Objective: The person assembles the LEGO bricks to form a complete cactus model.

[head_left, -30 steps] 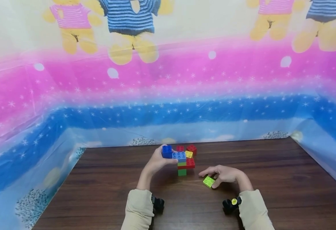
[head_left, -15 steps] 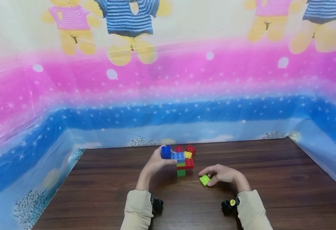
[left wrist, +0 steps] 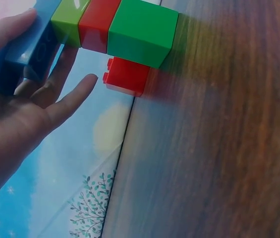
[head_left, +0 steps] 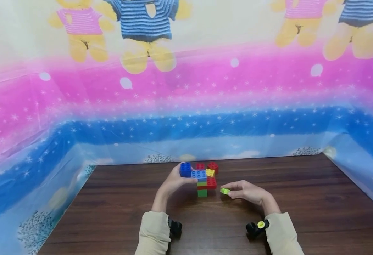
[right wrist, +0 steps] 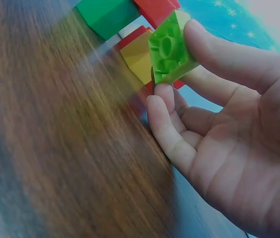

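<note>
A stack of toy building bricks stands on the table, with a green brick (left wrist: pixel 142 32) at its base. Above that come a red brick (left wrist: pixel 97 25), a lime layer (left wrist: pixel 70 22) and a light blue brick (head_left: pixel 199 174). A dark blue brick (head_left: pixel 185 170) sits at the top left. My left hand (head_left: pixel 171 185) grips the blue part between thumb and fingers, little finger held away. To the right of the stack, my right hand (head_left: pixel 249 191) pinches a loose lime brick (right wrist: pixel 168 48) by its edges, raised and tilted, its hollow underside facing the right wrist camera.
Behind the stack are a yellow brick (head_left: pixel 210 173) and red bricks (head_left: pixel 213 167), partly hidden. The dark wooden table (head_left: pixel 212 230) ends at a patterned cloth backdrop (head_left: pixel 186 124) at the back and sides.
The right hand has tightened its fingers on the lime brick and lifted it, tilting it and bringing it nearer the stack. The left hand keeps its grip on the stack.
</note>
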`<state>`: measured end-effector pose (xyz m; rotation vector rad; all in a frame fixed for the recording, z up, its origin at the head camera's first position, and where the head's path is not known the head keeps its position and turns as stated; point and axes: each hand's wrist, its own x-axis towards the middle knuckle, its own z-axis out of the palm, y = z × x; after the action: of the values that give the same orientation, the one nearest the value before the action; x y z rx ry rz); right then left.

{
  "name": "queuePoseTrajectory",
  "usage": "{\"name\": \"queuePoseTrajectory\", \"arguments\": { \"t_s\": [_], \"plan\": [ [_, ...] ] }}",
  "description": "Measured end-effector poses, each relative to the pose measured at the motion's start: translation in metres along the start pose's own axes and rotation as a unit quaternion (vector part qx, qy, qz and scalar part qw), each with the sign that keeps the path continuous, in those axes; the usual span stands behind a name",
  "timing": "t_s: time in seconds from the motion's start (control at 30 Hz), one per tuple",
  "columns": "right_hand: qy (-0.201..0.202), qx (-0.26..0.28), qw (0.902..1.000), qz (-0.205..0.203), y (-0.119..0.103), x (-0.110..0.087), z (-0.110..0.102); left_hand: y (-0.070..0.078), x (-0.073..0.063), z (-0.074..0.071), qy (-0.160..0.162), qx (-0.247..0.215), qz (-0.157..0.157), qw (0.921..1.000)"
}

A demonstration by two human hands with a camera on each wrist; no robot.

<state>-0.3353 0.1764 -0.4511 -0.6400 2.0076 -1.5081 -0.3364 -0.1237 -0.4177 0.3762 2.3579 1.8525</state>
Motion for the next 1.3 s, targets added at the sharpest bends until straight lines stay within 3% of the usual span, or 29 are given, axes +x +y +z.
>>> {"name": "queuePoseTrajectory", "arguments": {
  "t_s": [0.2,0.37,0.63,1.1,1.3],
  "plan": [
    [0.032,0.000,0.9993,-0.016,0.002,0.003,-0.001,0.001,-0.001,0.000,0.005,0.001,-0.002,1.0000],
    [0.063,0.046,0.9957,-0.050,0.005,0.008,0.001,0.001,-0.003,0.000,0.010,0.005,-0.010,0.9999],
    [0.135,0.108,0.9832,-0.057,0.000,0.019,0.014,0.000,-0.003,0.000,0.009,0.013,-0.008,0.9998],
    [0.146,0.063,0.9864,-0.041,-0.011,0.027,0.028,0.002,-0.002,-0.001,-0.003,0.014,-0.001,0.9999],
    [0.165,0.015,0.9852,-0.043,-0.012,0.029,0.032,0.001,-0.001,-0.001,-0.005,0.012,0.001,0.9999]
  ]
}}
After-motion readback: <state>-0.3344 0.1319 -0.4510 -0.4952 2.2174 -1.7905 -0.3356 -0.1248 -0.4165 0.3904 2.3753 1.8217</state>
